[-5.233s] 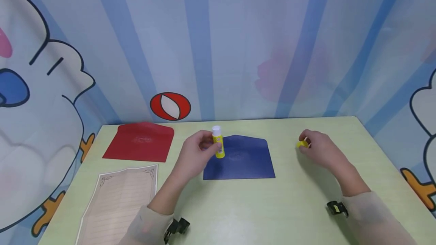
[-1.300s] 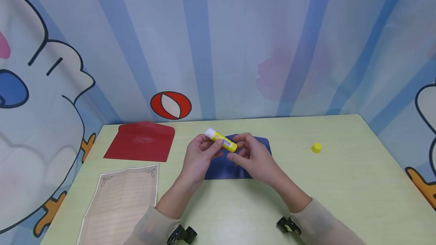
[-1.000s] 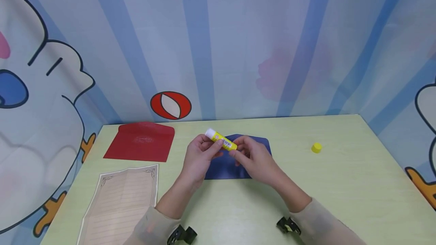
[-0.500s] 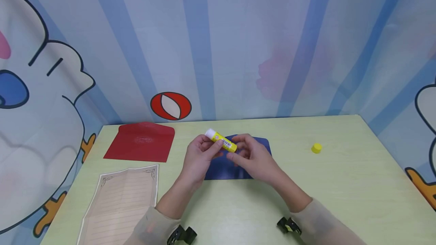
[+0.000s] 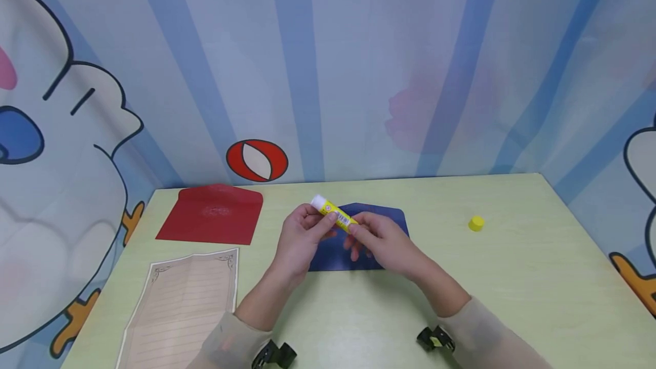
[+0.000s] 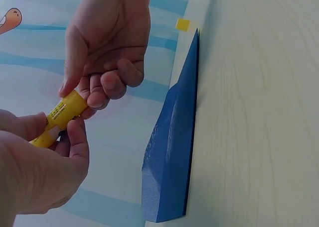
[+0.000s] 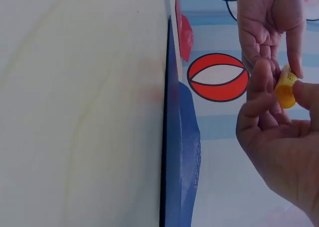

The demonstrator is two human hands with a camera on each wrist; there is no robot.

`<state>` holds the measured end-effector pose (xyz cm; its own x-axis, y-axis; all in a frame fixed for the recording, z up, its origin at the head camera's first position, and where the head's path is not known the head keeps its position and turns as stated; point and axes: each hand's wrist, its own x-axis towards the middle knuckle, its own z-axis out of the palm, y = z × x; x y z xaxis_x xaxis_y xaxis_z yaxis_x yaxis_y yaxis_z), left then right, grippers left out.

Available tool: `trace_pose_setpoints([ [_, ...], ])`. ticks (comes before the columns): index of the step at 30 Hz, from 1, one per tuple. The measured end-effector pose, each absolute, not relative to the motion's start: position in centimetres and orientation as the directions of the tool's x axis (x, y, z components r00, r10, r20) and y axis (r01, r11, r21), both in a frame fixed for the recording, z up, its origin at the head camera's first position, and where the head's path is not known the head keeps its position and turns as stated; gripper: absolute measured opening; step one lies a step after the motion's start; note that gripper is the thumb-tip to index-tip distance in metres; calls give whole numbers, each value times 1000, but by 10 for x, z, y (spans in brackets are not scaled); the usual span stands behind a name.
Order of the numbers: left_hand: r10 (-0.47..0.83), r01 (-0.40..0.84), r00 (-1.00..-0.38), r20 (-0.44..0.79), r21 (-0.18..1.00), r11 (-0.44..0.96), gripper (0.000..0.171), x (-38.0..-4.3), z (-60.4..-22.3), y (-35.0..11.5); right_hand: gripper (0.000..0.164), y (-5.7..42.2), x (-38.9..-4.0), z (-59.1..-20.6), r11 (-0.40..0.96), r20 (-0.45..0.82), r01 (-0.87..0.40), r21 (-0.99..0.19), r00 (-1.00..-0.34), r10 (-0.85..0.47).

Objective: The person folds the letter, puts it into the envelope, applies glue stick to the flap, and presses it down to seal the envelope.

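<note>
A yellow glue stick (image 5: 335,213) with a white top is held tilted above the blue envelope (image 5: 333,255), its white end up and to the left. My left hand (image 5: 302,238) grips its barrel between thumb and fingers. At the lower end, my right hand (image 5: 386,244) pinches the base with thumb and index finger, its other fingers loosely bent. In the left wrist view, the yellow base of the glue stick (image 6: 67,110) shows between both hands. The envelope lies beneath with its flap raised, partly hidden by the hands.
The glue stick's yellow cap (image 5: 476,222) stands on the table (image 5: 512,278) at the right. A red envelope (image 5: 210,215) lies at the back left, with a lined sheet of letter paper (image 5: 184,306) in front of it. A printed curtain (image 5: 359,73) rises behind the table's far edge.
The right hand set the yellow cap down on the table and came over to the glue stick's base. Over the last second its fingers loosened, then pinched the base again.
</note>
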<state>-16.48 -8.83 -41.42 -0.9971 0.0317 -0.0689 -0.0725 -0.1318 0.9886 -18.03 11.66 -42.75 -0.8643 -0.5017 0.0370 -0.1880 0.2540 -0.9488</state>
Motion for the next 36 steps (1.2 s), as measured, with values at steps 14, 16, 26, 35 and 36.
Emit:
trace_pose_setpoints([
  [14, 14, -79, -997, -77, 989, -129, 34, -165, -413, -89, 40, 110, -173, -425, 408, 213, -353, -842, -912, -350],
  [16, 16, -79, -997, -78, 988, -132, 34, -165, -413, -88, 33, 109, -173, -425, 420, 222, -366, -831, -909, -352],
  [26, 32, -71, -997, -68, 989, -131, 34, -164, -414, -89, 42, 118, -181, -426, 210, 4, -128, -969, -862, -507],
  [35, 20, -61, -998, -58, 989, -134, 33, -164, -414, -89, 42, 110, -174, -426, 354, 134, -270, -896, -922, -364],
  [36, 21, -60, -998, -58, 989, -134, 33, -164, -414, -89, 40, 110, -173, -425, 363, 141, -274, -891, -925, -353],
])
